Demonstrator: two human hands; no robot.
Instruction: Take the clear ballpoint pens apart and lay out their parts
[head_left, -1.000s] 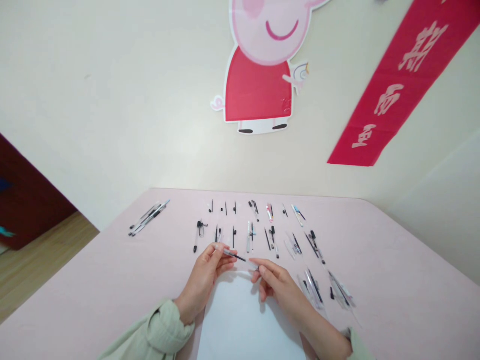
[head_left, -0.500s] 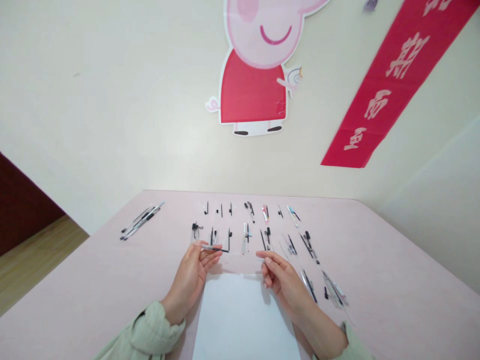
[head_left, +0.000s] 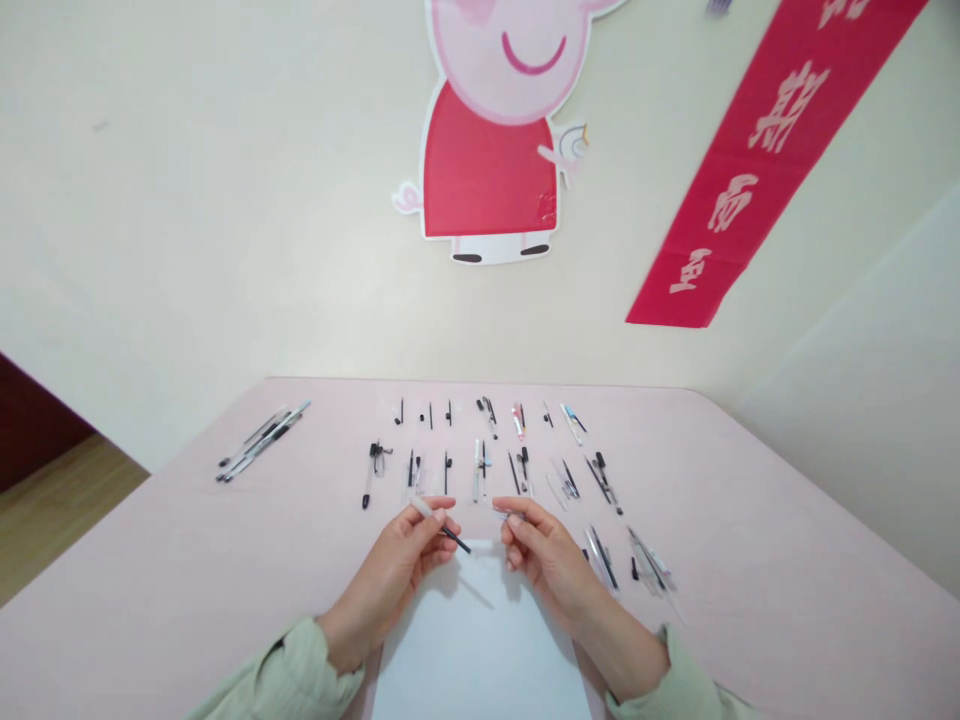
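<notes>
My left hand pinches a pen between thumb and fingers. Its pale, translucent barrel slants down to the right, and a dark length reaches out over the paper. Across a small gap, my right hand is closed with thumb against index finger, around a small pale piece too small to name. Below both hands lies a white sheet of paper, with their shadows on it. Just beyond my fingertips are taken-apart pens, among them a black refill and a pale barrel.
Rows of pen parts, such as a dark cap, cover the far middle of the pink table. A bundle of pens lies at the left. More parts spread at right. The wall rises behind the table.
The pen in my left hand has turned, so its dark end now points down toward the paper. My hands are closer together. The whole view has shifted slightly.
</notes>
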